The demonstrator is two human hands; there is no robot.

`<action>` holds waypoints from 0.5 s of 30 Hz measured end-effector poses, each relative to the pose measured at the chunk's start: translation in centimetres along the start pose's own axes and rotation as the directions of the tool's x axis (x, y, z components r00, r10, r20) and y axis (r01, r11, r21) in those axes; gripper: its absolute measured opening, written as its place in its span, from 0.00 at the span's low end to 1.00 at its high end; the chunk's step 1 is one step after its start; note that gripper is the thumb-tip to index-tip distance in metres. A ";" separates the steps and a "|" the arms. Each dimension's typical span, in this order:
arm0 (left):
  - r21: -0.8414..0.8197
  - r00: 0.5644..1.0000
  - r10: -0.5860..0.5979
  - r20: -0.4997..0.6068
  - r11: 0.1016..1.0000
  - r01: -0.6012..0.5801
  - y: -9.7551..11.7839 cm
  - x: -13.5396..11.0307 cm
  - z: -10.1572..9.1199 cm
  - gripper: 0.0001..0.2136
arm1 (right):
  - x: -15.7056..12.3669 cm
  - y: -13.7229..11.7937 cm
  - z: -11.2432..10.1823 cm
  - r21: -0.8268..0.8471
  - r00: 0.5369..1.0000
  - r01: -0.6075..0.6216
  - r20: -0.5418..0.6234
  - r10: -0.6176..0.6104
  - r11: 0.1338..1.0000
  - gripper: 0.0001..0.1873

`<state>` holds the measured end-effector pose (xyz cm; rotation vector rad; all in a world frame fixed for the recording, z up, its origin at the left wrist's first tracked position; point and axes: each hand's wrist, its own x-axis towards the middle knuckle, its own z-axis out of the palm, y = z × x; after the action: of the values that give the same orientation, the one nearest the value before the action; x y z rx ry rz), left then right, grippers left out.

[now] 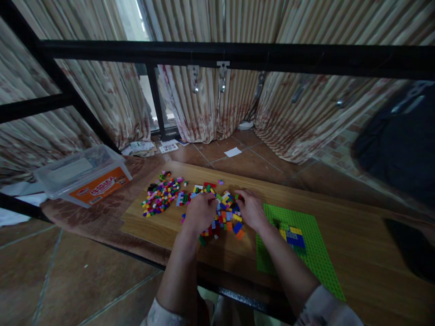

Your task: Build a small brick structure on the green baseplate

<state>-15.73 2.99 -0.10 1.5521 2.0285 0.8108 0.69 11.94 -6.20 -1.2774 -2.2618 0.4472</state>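
A loose pile of colourful toy bricks (pixel 228 213) lies between my two hands on a wooden board. My left hand (pixel 202 212) is over the pile's left side, fingers curled together; whatever they hold is hidden. At the pile's right edge, my right hand (pixel 252 209) has its thumb and fingers bent around a small dark red and green toy brick (pixel 239 198). Under my right forearm lies a green studded baseplate (pixel 314 246). Yellow, grey and blue bricks (pixel 295 238) are grouped on it. A heap of smaller bricks (pixel 163 194) spreads farther left.
The wooden board (pixel 353 231) rests on a brown cloth (pixel 136 231). A clear plastic box (pixel 84 174) with an orange label stands at left. A black metal bar (pixel 238 54) crosses in front of the curtains. A dark flat object (pixel 408 246) lies at right.
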 end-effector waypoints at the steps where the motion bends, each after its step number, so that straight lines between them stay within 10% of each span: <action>1: -0.018 1.000 -0.007 -0.010 1.000 0.006 0.0 0.1 0.0 0.10 | -0.1 -0.1 -0.2 0.028 1.000 -0.016 -0.006 0.017 0.999 0.19; 7: -0.293 0.998 -0.014 -0.066 0.956 -0.006 0.3 0.0 0.3 0.14 | -2.1 -2.9 -2.5 0.376 0.999 0.002 -0.041 0.015 0.927 0.23; 15: -0.806 0.966 0.057 0.251 0.565 0.176 1.2 -0.8 1.8 0.13 | -5.7 -5.3 -4.5 0.530 0.998 0.004 -0.055 0.030 0.848 0.26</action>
<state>-13.45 2.81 -0.58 0.9384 1.1729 1.2282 1.98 4.52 -1.30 -0.9960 -1.8821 0.9493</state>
